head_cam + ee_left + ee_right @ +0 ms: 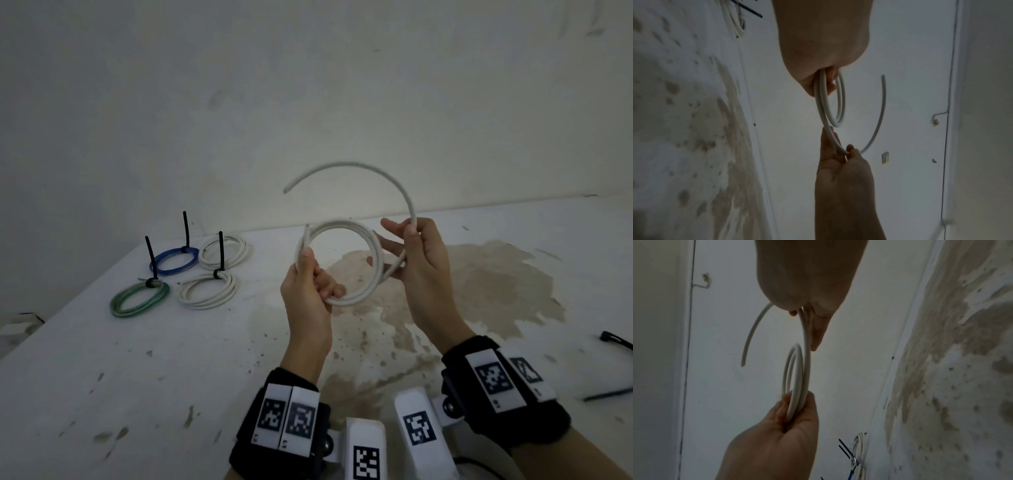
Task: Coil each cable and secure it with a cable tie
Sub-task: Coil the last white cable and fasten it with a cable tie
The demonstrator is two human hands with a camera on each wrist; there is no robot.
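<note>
A white cable (373,240) is held in the air above the table, partly wound into a coil. My left hand (308,277) grips the coil's left side, thumb on top and fingers curled round the strands (821,91). My right hand (416,246) pinches the cable on the coil's right side (804,316). From that pinch the free end (342,168) arcs up and over to the left, loose in the air. Two loose black cable ties (613,394) lie at the table's right edge.
Several coiled, tied cables lie at the back left of the table: a blue one (174,262), a green one (138,298) and two white ones (209,291), with black tie tails standing up. A brown stain (479,291) marks the table (102,394). A wall stands behind.
</note>
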